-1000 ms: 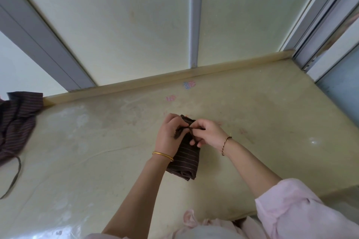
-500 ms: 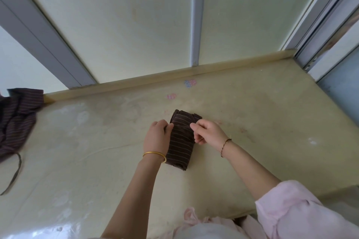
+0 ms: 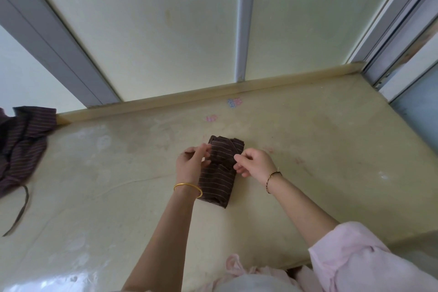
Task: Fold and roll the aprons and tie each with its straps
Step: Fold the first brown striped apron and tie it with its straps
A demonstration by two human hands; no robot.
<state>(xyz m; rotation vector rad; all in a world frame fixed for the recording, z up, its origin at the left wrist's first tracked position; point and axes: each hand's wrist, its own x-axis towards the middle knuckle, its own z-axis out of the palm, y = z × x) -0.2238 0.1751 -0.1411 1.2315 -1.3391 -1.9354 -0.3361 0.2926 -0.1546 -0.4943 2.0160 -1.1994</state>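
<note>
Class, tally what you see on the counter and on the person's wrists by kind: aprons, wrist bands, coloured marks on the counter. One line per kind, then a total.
Aprons: 2, the rolled apron and the loose apron.
Wrist bands: 2, the gold bangle and the dark cord bracelet.
Coloured marks: 2, the pink mark and the blue and pink mark.
Total: 6.

The loose apron (image 3: pixel 21 144) is cut off by the picture's left edge. The left hand (image 3: pixel 190 166) is smeared by motion and covers the left side of the rolled apron (image 3: pixel 218 182). Whether it or the right hand (image 3: pixel 254 163) pinches a tie cannot be told. A knot, dark on dark, perhaps sits between them.
</note>
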